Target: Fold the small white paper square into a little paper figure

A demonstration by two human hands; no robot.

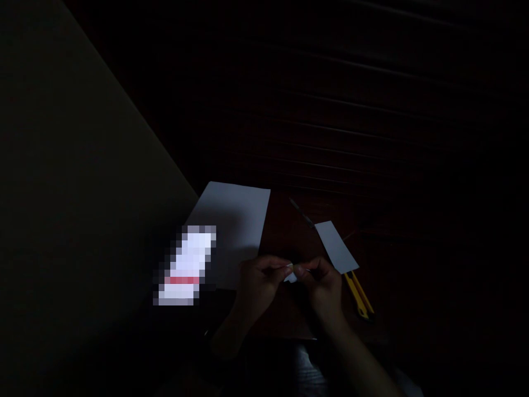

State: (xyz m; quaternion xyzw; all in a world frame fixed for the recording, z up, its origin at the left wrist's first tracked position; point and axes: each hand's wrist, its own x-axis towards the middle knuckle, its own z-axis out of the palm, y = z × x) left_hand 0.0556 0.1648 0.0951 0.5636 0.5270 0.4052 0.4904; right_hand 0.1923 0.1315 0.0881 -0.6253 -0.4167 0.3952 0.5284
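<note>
Both hands meet over the front of a dark table, pinching a small piece of white paper between them. My left hand grips its left side with thumb and forefinger. From the right, my right hand holds the other side in the same way. Most of the piece is hidden by the fingers, and its exact shape is hard to make out in the dim light. To the right of my right hand lies a yellow utility knife, its upper end under a white paper strip.
A large white sheet of paper lies at the left of the dark table. Over its left side glows a bright, pixelated screen-like rectangle. A thin pen-like object touches the strip's upper end. A pale wall rises at left.
</note>
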